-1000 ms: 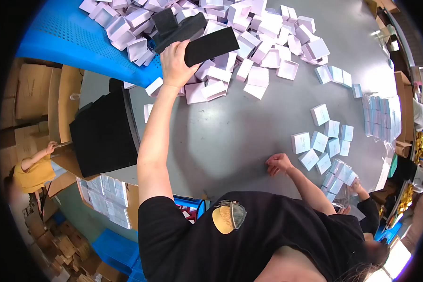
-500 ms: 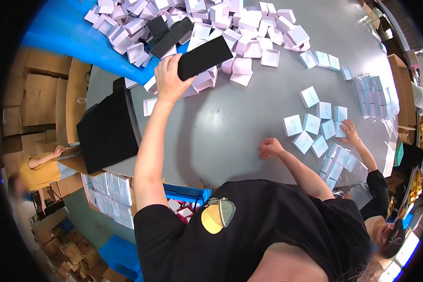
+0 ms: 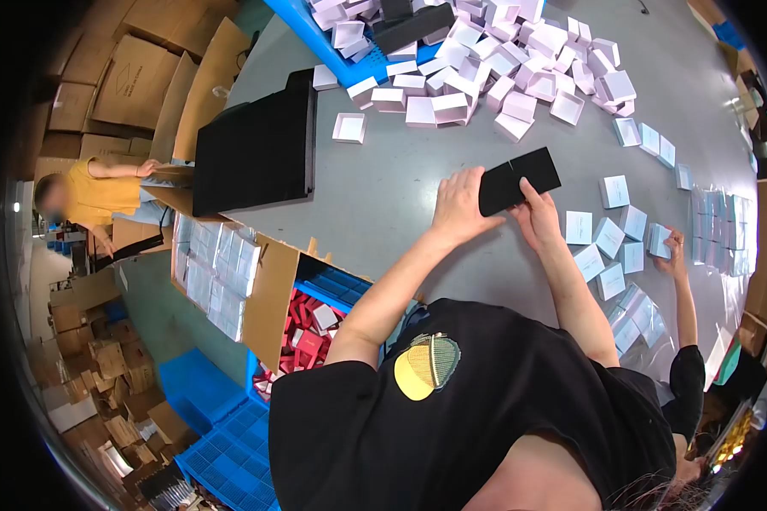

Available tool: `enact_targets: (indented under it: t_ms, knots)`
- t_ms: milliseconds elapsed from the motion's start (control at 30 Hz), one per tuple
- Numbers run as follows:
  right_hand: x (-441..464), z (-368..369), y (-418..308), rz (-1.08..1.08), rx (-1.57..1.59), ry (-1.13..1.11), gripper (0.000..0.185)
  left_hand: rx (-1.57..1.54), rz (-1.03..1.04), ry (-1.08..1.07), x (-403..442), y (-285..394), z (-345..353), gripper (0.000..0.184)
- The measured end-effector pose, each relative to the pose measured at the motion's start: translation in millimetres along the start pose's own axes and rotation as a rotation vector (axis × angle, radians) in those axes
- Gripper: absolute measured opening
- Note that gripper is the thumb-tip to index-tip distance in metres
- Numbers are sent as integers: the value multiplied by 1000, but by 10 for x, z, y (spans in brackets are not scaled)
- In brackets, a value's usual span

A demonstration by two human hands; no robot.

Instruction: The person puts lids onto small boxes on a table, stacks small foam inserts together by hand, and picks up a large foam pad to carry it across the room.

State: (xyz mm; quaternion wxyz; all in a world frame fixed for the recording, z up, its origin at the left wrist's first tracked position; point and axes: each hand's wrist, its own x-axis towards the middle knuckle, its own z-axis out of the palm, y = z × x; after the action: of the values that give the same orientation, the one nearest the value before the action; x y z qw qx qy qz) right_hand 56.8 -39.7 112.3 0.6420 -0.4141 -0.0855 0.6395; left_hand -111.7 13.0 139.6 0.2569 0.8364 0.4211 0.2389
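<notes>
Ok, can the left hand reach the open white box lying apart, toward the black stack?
Probably yes: bare table lies between the left hand and white box, but it would likely have to release the black piece.

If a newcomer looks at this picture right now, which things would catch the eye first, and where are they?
Probably the black block comes first, between the left hand and the right hand, near the middle of the view. Next would be the large heap of pale boxes at the top, many of them open. The bright red boxes left of the left forearm also stand out strongly.
</notes>
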Motion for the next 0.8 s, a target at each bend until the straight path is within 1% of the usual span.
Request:
enact_targets:
  t_ms: [100, 133, 233, 267, 333, 367, 400, 433, 500, 600, 733, 800]
  knots:
    - [-173, -99, 74, 32, -7, 29, 30, -180, -105, -61, -161, -20, 65, 70]
    - [-213, -110, 91, 46, -17, 41, 30, -346, -215, -127, -170, 21, -6, 53]
    - [-269, -193, 174, 62, -51, 39, 29, -342, -235, -141, -232, -94, 33, 41]
    - [-283, -240, 195, 65, -76, 38, 29, -331, -228, -106, -275, -101, 38, 34]
    - [-406, -132, 190, 43, -146, 75, 27, -387, -253, -133, -312, -69, -4, 32]
    - [-380, -256, 243, 42, -162, 49, 26, -410, -271, -137, -325, -65, -8, 32]
    - [-395, -277, 260, 50, -155, 70, 26, -403, -253, -93, -360, -91, 79, 30]
    - [-349, -414, 300, 88, -208, 84, 27, -387, -271, -121, -377, -58, 38, 31]
    - [-359, -417, 366, 36, -145, 40, 27, -392, -236, -91, -447, -89, 57, 31]
    - [-350, -477, 444, 66, -140, 20, 27, -374, -243, -99, -540, -111, 11, 30]
    - [-332, -473, 500, 83, -173, 36, 24, -404, -296, -93, -627, -184, 27, 31]
    - [-245, -536, 483, 93, -45, 108, 22, -353, -295, -53, -676, -271, 5, 30]
